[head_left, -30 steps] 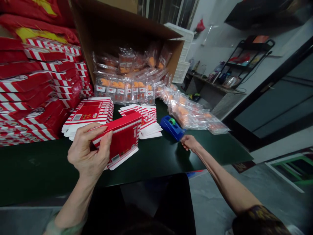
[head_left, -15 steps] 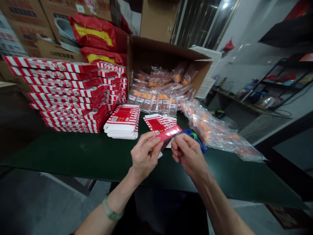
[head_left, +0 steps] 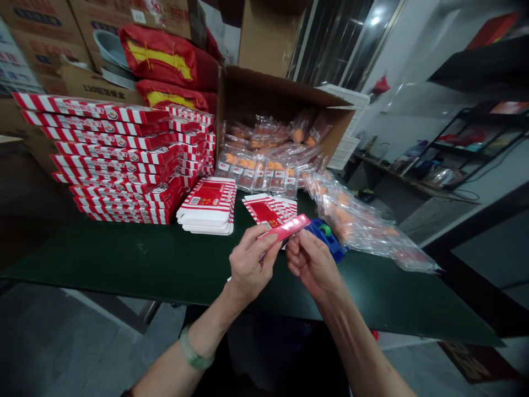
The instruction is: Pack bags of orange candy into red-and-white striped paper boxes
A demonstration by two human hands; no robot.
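Observation:
My left hand (head_left: 252,259) is closed round a narrow red carton (head_left: 287,227), seen nearly edge-on, tilted up to the right. My right hand (head_left: 312,256) has its fingers curled, with thumb and forefinger pinched at the carton's right end. Just behind that hand sits a blue tape dispenser (head_left: 330,242) with a green core, partly hidden. Beyond the carton lie a few flat red-and-white striped cartons (head_left: 266,208). A neat pile of flat cartons (head_left: 209,204) is to their left.
Tall stacks of striped cartons (head_left: 119,160) rise at the left of the green table (head_left: 136,259). An open cardboard box (head_left: 285,85) at the back holds clear packets (head_left: 260,165) with orange contents. More packets (head_left: 363,220) spread along the right.
My right hand has moved slightly left, its fingertips now at the carton's end. My left hand has shifted a little right and down with the carton. The view has turned slightly.

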